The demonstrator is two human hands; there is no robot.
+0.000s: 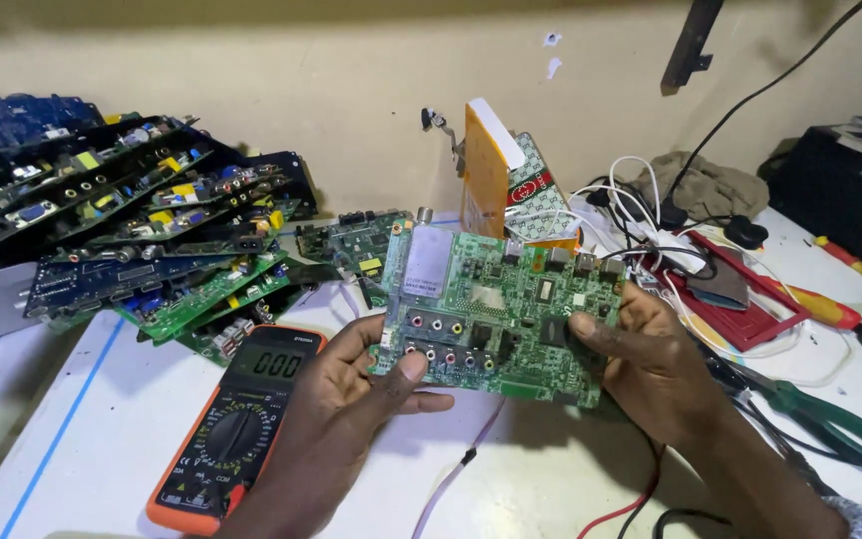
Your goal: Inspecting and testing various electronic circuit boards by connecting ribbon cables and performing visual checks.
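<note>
green circuit board (501, 309) pinched betw. left hand (351, 389) & right hand (650, 364), above table (122, 419)

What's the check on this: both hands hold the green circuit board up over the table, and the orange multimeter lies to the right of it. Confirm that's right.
Not quite. Both hands, left and right, do hold the green circuit board over the table, but the orange multimeter lies to the left of it, beside the left hand. The head view shows this.
</note>
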